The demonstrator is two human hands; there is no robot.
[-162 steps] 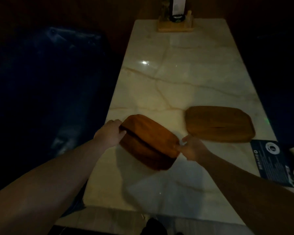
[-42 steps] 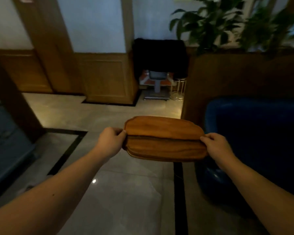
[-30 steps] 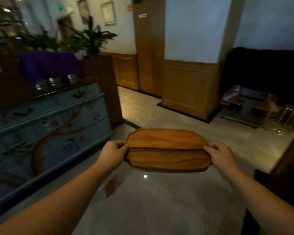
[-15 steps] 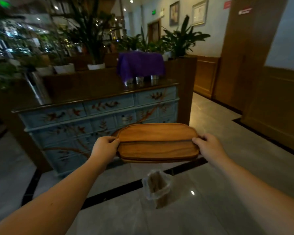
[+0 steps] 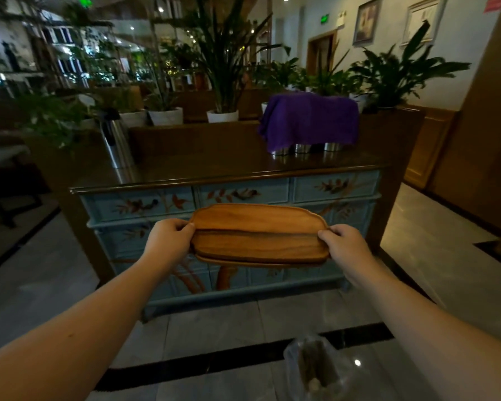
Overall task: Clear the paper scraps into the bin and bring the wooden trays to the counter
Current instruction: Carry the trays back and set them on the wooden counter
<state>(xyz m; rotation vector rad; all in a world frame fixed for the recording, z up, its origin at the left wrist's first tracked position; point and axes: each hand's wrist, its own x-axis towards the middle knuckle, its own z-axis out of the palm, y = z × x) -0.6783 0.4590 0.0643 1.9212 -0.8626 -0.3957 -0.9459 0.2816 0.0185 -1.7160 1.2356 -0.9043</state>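
Stacked wooden trays (image 5: 259, 235) are held level in front of me, at about drawer height of the counter. My left hand (image 5: 168, 241) grips their left end and my right hand (image 5: 343, 246) grips their right end. The counter (image 5: 214, 169) is a blue painted chest of drawers with a dark glossy top, straight ahead and just beyond the trays. A small bin (image 5: 315, 369) lined with a clear plastic bag stands on the floor at the lower right, below my right forearm.
On the counter's right part, a purple cloth (image 5: 308, 120) covers several metal containers. A tall metal flask (image 5: 117, 140) stands at the left end. Potted plants (image 5: 223, 82) line a wooden partition behind. Grey tiled floor (image 5: 41, 285) lies left and right of the chest.
I have carried the trays away from the marble table and turned left. The counter now faces me squarely and closer, and the bin has slid to the lower right.
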